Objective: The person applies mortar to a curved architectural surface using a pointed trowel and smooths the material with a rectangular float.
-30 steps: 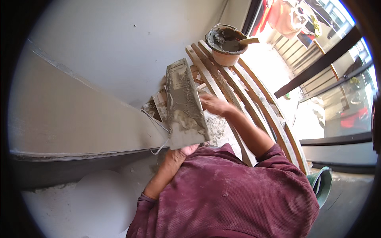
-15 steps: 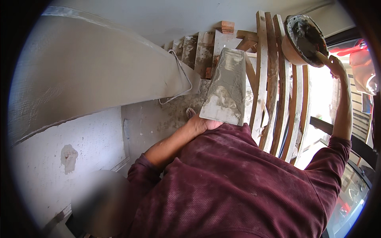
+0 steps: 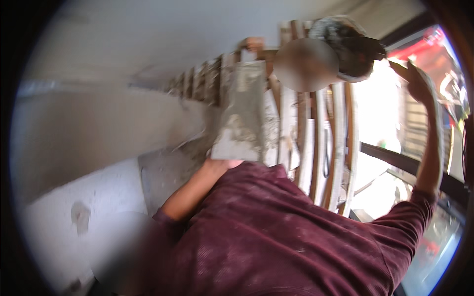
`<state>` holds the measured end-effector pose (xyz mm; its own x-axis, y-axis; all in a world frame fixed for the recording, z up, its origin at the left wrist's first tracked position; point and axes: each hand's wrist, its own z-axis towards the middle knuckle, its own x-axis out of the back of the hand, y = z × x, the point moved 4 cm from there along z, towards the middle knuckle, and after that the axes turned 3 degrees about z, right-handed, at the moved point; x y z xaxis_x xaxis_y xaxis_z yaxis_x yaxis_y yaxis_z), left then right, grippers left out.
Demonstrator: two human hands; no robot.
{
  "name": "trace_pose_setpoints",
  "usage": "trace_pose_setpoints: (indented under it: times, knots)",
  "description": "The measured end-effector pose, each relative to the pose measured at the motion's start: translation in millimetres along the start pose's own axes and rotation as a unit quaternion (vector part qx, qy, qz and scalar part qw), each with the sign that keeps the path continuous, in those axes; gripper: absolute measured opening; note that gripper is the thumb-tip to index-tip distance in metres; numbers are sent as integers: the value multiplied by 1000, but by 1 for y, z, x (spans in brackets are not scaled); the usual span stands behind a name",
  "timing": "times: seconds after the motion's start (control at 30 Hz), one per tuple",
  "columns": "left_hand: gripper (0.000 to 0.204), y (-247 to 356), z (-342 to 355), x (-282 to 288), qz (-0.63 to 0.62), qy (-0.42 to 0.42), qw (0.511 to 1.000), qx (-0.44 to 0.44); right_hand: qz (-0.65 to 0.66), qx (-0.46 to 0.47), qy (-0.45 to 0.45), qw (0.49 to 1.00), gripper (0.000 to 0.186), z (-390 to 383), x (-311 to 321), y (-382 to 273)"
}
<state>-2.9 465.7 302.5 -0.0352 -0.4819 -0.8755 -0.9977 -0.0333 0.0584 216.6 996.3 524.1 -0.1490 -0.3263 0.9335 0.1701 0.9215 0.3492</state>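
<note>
Everything at 12 o'clock rests on one bare left hand (image 3: pixel 227 163): it is clamped at the lower edge of a flat, rectangular slab smeared with grey mortar (image 3: pixel 241 118), its fingers mostly hidden beneath. The slab lies just above the centre, its far end pointing to 12. With support only at the near end, it could tip away or twist if that grip slackened, and wet mortar, if it is wet, could slide off.

The bare right hand (image 3: pixel 419 88) is far apart, between 2 and 3 o'clock, beside a round, mortar-caked bucket (image 3: pixel 332 29). Blur hides whether it grips a handle; a dark shape lies between hand and bucket. A hasty pull there might spill mortar or shift the bucket.

The long, pale wooden beams (image 3: pixel 335 143) run between 1 and 4 o'clock, separating slab from right hand; their gaps could catch anything dropped. A small red-brown brick block (image 3: pixel 255 44) sits at 12, just past the slab. Grey, stained steps (image 3: pixel 200 79) lie at 11. At 9, a smooth grey sloping half-wall (image 3: pixel 113 135) limits leftward swing; a dark window frame (image 3: pixel 390 154) bounds 3 o'clock.
</note>
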Motion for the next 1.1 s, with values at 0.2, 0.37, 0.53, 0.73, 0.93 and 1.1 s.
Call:
trace_pose_setpoints:
  times: [0.2,0.37,0.53,0.73,0.93,1.1]
  knots:
    - [43,26,19,-23,132,-62,986,-86,110,-99,-39,988,35,28,14,-28]
    - [48,41,36,-12,128,-151,978,-72,94,-168,-56,980,15,54,29,-49]
    - [51,32,38,-35,65,-215,973,-62,152,-190,-172,955,29,71,53,-75]
    - [50,43,34,-4,94,-141,984,-48,207,-155,-106,960,35,98,-11,-90]
    - [50,52,47,7,125,-66,985,-103,318,-174,-132,923,42,92,-6,-113]
    - [49,46,54,-19,129,-48,981,-138,387,-172,-179,888,50,64,-5,-120]
